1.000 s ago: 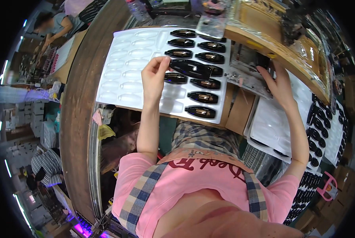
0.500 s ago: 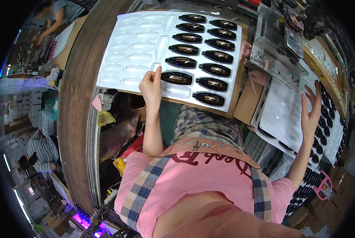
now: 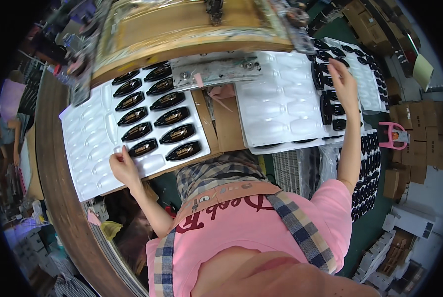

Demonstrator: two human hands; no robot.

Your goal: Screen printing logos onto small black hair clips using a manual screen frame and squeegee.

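Note:
My left hand (image 3: 125,168) pinches the left end of a glossy black oval piece (image 3: 143,147) with gold lettering. That piece lies in the front of a white moulded tray (image 3: 90,148). Two slanting columns of similar black pieces fill the tray's right side; its left side shows bare hollows. My right hand (image 3: 345,84) is out to the right above a second tray with plain black pieces (image 3: 325,109). Its fingers are bent and look slightly apart, close to a black piece (image 3: 340,61); whether they touch it is hard to see.
A wooden screen frame (image 3: 192,42) overhangs the back of the first tray, above a metal plate (image 3: 216,72). White empty trays (image 3: 271,109) are stacked mid-right. A pink stool (image 3: 392,136) and cartons (image 3: 419,119) stand further right. A wooden beam (image 3: 58,183) runs along the left.
The view has swung to the right. My right hand has moved from over the white trays to the black pieces, its fingers less spread. My left hand stays at the same oval piece, which now sits lower.

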